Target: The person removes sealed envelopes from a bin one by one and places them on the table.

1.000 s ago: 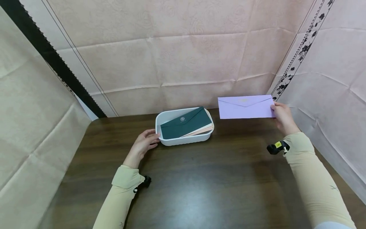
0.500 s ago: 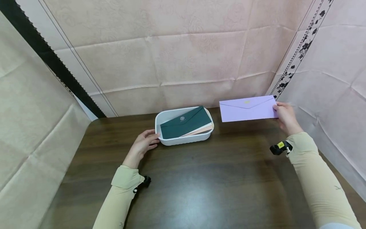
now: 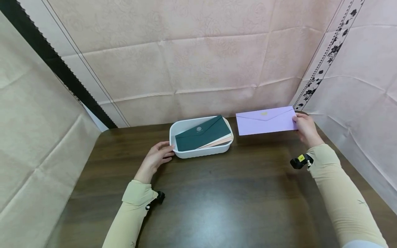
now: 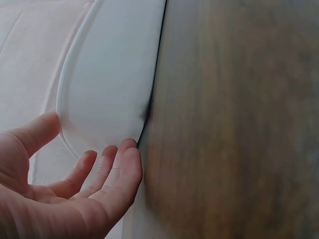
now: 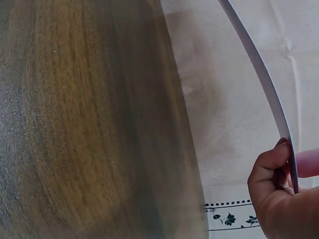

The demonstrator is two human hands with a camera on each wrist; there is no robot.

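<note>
A lilac envelope (image 3: pixel 266 120) is raised above the back right of the table, its pointed flap and a small gold mark showing. My right hand (image 3: pixel 305 129) pinches its right end between thumb and curled fingers; the right wrist view shows the envelope (image 5: pixel 266 82) edge-on, slightly bowed. To its left, a white plastic basket (image 3: pixel 203 153) holds a dark green envelope (image 3: pixel 203 133) on top of white and peach ones, partly covered. Against the basket's left end, my left hand (image 3: pixel 158 155) rests with relaxed fingers, thumb near the rim and fingertips on the outer wall.
Dark wood-grain table (image 3: pixel 217 193) spans the lower view. Pale cloth hangs (image 3: pixel 201 65) rise behind it and on both sides. A black strip (image 3: pixel 56 62) runs down the left cloth, a floral border (image 3: pixel 319 69) down the right.
The lilac envelope has dipped a little and tilted, its left end now lower, then shifted slightly left with the right hand. The left hand and basket stay put.
</note>
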